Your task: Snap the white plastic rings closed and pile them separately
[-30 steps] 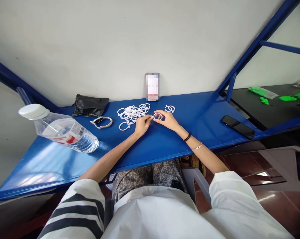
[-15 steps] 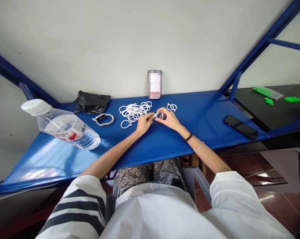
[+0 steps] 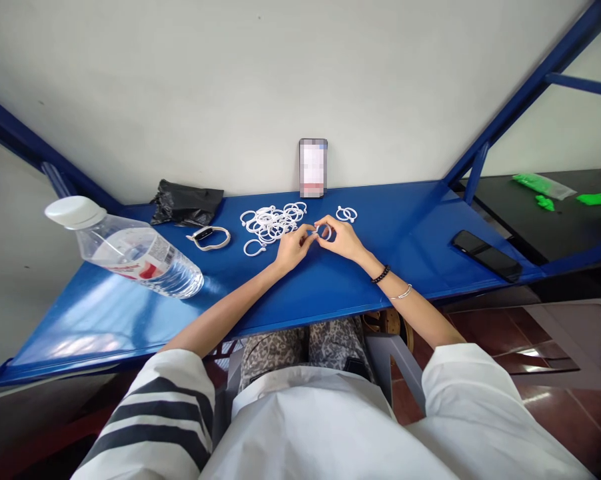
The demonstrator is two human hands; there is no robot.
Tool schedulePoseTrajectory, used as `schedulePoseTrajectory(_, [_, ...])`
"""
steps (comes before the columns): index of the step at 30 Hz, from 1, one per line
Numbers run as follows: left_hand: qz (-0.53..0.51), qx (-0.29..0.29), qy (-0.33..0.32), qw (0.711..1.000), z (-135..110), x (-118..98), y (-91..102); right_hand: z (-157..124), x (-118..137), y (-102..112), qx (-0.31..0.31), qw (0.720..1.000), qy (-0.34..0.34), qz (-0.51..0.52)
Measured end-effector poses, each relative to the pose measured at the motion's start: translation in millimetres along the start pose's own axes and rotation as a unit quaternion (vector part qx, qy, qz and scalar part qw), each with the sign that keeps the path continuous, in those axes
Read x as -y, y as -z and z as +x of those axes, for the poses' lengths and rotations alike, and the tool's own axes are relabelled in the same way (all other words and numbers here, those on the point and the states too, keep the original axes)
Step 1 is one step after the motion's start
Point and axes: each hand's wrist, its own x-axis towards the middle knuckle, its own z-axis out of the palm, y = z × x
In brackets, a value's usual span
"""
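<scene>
Fingertips (image 3: 309, 231) of the left hand (image 3: 293, 248) are pinched together at the left edge of a white ring (image 3: 330, 234). The ring is gripped on its other side between thumb and forefinger of the right hand (image 3: 344, 239), the two being curved about the rim. The piece is held just above the table (image 3: 375, 267), between the hands. It is judged to be light, of smooth, fairly stiff plastic with slight spring; slipping is thought likelier than breakage, though the thin band could be strained by twisting. Hold is best taken on the band at opposite sides, with fingertip pressure only.

No long axis is offered by the round form. The face of the ring is turned roughly toward the wearer, with the hole visible; its left edge, where a joint may lie, is covered by fingers and cannot be verified. Beside the left hand, a heap of similar rings (image 3: 273, 223) is noted, and a loose ring (image 3: 254, 254) whose knobbed end is pointed right. Beyond the right hand, two overlapping rings (image 3: 343, 213) are found.
</scene>
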Motion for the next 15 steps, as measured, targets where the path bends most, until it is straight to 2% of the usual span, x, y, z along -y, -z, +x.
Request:
schedulePoseTrajectory(6, [-0.020, -0.005, 0.018, 1.000, 0.8, 2.8, -1.0, 0.2, -3.3, -5.8, 0.001, 1.000, 0.011, -0.002])
schedulePoseTrajectory(11, [-0.038, -0.008, 0.033, 0.999, 1.5, 1.1, 0.3, 0.0, 0.3, -3.8, 0.014, 0.999, 0.034, 0.001])
schedulePoseTrajectory(15, [-0.043, -0.012, 0.036, 0.998, 1.5, 0.3, 0.9, 0.8, 2.2, -2.5, 0.001, 0.998, 0.062, -0.014])
